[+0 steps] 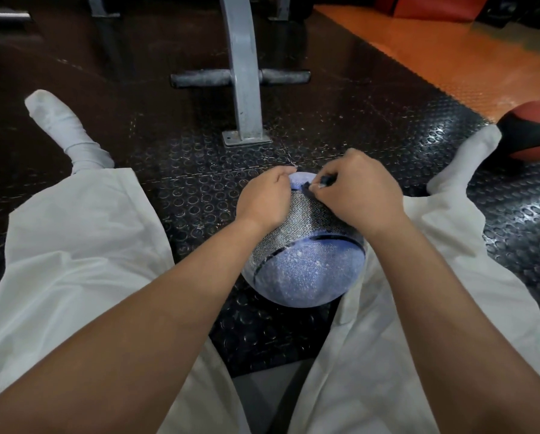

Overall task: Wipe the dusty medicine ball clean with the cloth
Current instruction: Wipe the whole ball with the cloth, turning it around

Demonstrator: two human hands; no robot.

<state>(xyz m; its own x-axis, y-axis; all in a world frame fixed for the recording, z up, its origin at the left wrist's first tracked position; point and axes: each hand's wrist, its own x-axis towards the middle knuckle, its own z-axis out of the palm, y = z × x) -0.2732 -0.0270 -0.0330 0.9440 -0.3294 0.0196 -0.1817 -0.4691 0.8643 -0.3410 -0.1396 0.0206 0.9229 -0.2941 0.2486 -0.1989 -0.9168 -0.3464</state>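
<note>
A blue and black medicine ball [306,264], speckled with pale dust, sits on the floor between my spread legs. My left hand [264,200] wraps over the ball's upper left side and steadies it. My right hand [361,187] is curled on the ball's far top, pinching a small dark cloth [323,182] against the surface. Only a scrap of the cloth shows between the fingers; the rest is hidden under the hand.
Black studded rubber matting [181,195] covers the floor. A grey metal machine post [243,89] with two padded pegs stands bolted just beyond the ball. A red and black ball [533,133] lies at the right by my foot. Orange flooring [443,57] runs along the far right.
</note>
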